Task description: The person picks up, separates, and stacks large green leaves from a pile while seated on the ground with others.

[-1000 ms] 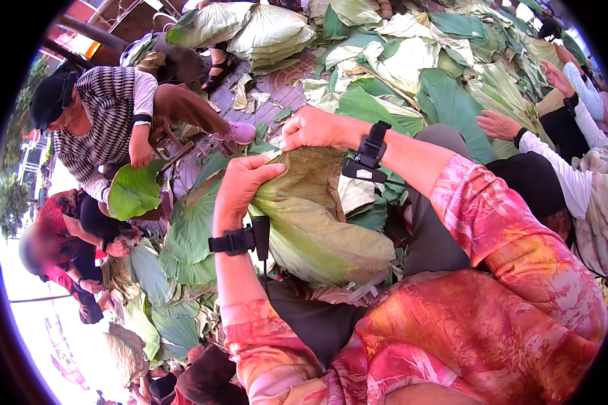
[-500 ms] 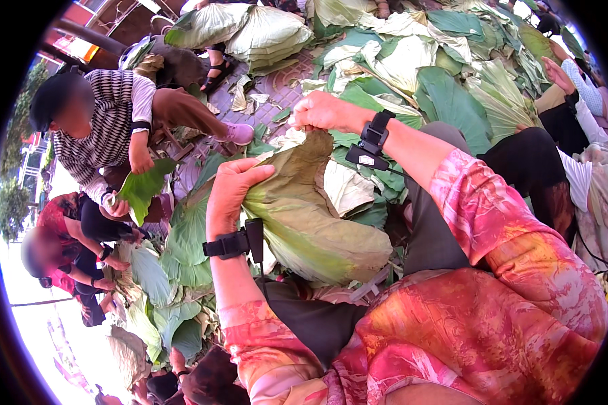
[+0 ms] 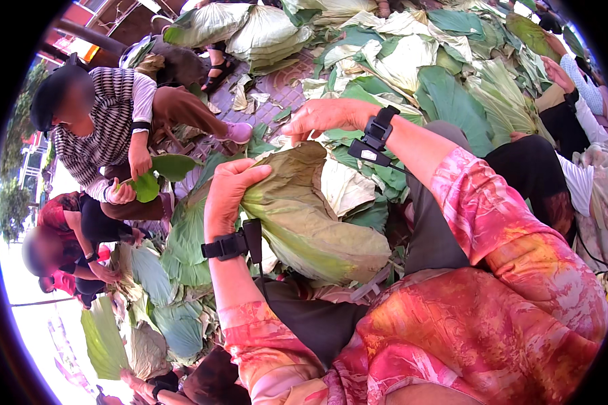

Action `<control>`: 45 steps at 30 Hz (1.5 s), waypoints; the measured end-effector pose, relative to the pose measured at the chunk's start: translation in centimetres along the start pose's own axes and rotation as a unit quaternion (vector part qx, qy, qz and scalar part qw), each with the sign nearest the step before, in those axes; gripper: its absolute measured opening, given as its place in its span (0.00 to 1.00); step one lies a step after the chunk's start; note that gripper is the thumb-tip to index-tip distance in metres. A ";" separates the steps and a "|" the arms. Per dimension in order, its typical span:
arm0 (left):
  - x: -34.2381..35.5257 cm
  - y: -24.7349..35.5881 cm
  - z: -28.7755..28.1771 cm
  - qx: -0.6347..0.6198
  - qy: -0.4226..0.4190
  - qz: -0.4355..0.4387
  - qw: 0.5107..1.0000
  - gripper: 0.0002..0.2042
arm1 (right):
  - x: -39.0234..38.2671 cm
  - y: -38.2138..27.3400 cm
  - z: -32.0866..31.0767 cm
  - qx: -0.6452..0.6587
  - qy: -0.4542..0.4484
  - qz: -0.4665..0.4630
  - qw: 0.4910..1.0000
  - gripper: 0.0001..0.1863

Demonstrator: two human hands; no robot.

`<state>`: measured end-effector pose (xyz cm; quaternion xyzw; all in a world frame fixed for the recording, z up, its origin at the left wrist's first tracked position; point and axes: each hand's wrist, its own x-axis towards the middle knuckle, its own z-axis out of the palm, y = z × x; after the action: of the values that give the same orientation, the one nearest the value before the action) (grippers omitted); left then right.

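Observation:
Between my hands hangs a large, wilted lotus leaf (image 3: 317,223), yellow-green with a browned, curled upper rim. My left hand (image 3: 233,185) is closed on its left edge, the thumb lying over the top of the leaf. Just above the brown rim is my right hand (image 3: 334,116), its fingers stretched to the left and slightly bent. It seems to have no grip on the leaf, though the fingertips are very near the rim. The lower part of the leaf hangs over my lap.
Piles of green and pale dried leaves (image 3: 405,61) cover the ground ahead and to the right. More flat leaves (image 3: 186,250) lie by my left arm. At left a seated person (image 3: 108,108) holds a green leaf (image 3: 172,167). Other people sit close on both sides.
My right hand has let go of the leaf's brown rim and its fingers have straightened. The rim has sunk a little. At lower left, another person's hand now holds up a green leaf.

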<state>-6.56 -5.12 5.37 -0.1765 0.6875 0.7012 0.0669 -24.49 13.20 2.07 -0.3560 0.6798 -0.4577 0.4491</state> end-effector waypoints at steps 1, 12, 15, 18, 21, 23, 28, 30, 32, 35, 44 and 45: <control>0.1 0.0 0.1 0.001 0.001 0.005 1.000 0.03 | 0.1 0.2 -0.4 -0.025 -0.006 -0.023 0.999 0.19; 0.3 0.0 -0.1 -0.001 0.021 0.018 1.000 0.03 | 0.4 1.0 -0.9 -0.047 -0.029 -0.081 0.995 0.15; 0.3 0.1 -0.1 -0.004 0.016 0.020 1.000 0.04 | 0.7 1.3 -1.2 -0.084 -0.002 -0.111 0.990 0.18; 0.1 0.0 -0.3 0.026 0.009 0.016 0.999 0.03 | 0.9 1.1 -1.0 -0.119 0.031 -0.095 0.988 0.19; 0.4 -0.2 -0.9 0.054 -0.004 0.015 0.998 0.03 | 1.5 1.9 -1.6 -0.134 0.053 -0.102 0.984 0.19; 0.2 -0.3 -0.8 0.050 -0.003 0.013 0.999 0.03 | 1.8 2.3 -1.7 -0.151 0.079 -0.114 0.979 0.19; 0.2 0.1 -1.0 0.034 0.005 0.023 0.999 0.03 | 2.4 4.1 -3.2 -0.359 0.250 -0.233 0.869 0.17; 0.0 0.1 -1.3 0.035 0.015 0.023 0.999 0.02 | 2.1 4.1 -3.5 -0.328 0.301 -0.118 0.888 0.16; -0.6 0.1 -1.5 0.025 0.032 0.029 0.999 0.02 | 1.5 3.5 -3.7 -0.326 0.335 -0.047 0.883 0.16; -1.3 0.4 -1.8 0.023 0.056 0.044 0.997 0.03 | 0.7 2.9 -5.1 -0.307 0.392 0.003 0.868 0.15; -2.0 0.2 -2.7 0.014 0.109 0.083 0.991 0.04 | -0.2 3.4 -6.1 -0.368 0.463 -0.027 0.806 0.27; -2.1 -0.1 -2.7 0.013 0.105 0.081 0.991 0.04 | 0.1 2.7 -4.6 -0.224 0.374 -0.047 0.899 0.32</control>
<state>-4.20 -7.47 6.03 -0.1922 0.7120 0.6727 -0.0599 -29.06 15.43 0.32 -0.2808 0.8647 -0.4137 0.0481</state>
